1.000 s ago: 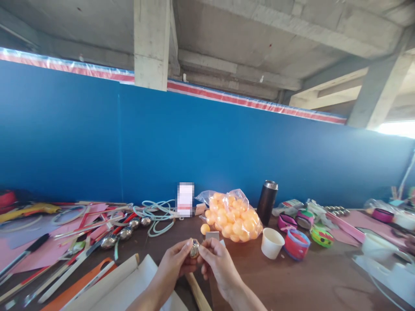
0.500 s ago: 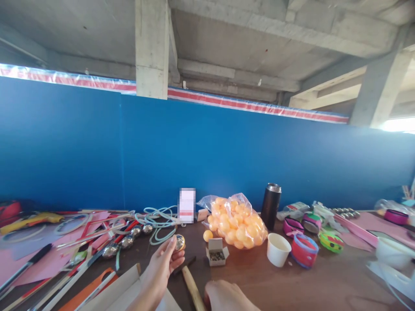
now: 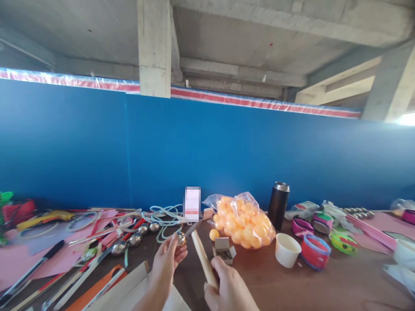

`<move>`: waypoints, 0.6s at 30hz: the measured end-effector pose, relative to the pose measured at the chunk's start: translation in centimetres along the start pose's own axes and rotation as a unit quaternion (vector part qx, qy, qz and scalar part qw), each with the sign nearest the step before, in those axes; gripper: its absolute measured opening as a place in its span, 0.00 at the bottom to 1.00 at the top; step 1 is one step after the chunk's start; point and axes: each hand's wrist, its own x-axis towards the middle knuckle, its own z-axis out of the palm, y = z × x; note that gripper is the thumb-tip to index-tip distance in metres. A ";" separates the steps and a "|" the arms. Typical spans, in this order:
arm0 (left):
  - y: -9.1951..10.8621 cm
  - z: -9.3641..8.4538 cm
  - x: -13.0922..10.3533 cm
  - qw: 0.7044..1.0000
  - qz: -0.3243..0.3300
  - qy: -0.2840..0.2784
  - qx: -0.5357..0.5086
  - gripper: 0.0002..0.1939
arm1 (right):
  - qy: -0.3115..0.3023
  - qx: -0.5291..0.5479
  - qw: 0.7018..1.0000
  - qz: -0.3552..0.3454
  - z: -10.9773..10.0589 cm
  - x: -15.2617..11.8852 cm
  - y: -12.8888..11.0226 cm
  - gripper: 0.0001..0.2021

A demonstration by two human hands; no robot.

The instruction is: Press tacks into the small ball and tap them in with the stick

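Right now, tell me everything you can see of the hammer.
The hammer has a pale, straight handle that looks wooden and a dark, narrow head that looks like metal, set crosswise at its far end. The right hand grips the handle toward its near end, hiding the butt. The handle slants forward and left, with the head beside the shiny metallic-looking ball in the left hand. Whether head and ball touch is unclear.

Right of my wooden-handled hammer (image 3: 202, 255) sits a grey cardboard box (image 3: 223, 246) (behind, a clear plastic bag (image 3: 249, 198) of orange balls (image 3: 241, 224)).
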 end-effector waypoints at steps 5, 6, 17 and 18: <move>0.1 0.0 -0.2 1.000 -0.007 -0.003 -0.002 0.11 | 0.023 -0.020 1.000 0.008 0.0 -0.1 -0.1 0.10; 0.1 0.1 -0.2 1.000 -0.010 -0.003 0.003 0.11 | 0.031 -0.018 0.999 0.005 -0.1 -0.1 -0.2 0.10; -0.2 0.2 0.0 1.000 -0.015 -0.007 0.011 0.09 | 0.029 -0.064 0.997 0.017 -0.7 -0.4 -0.9 0.09; -0.3 0.1 0.1 1.000 -0.015 -0.013 0.012 0.09 | 0.013 -0.070 0.997 0.023 -0.7 -0.4 -1.0 0.09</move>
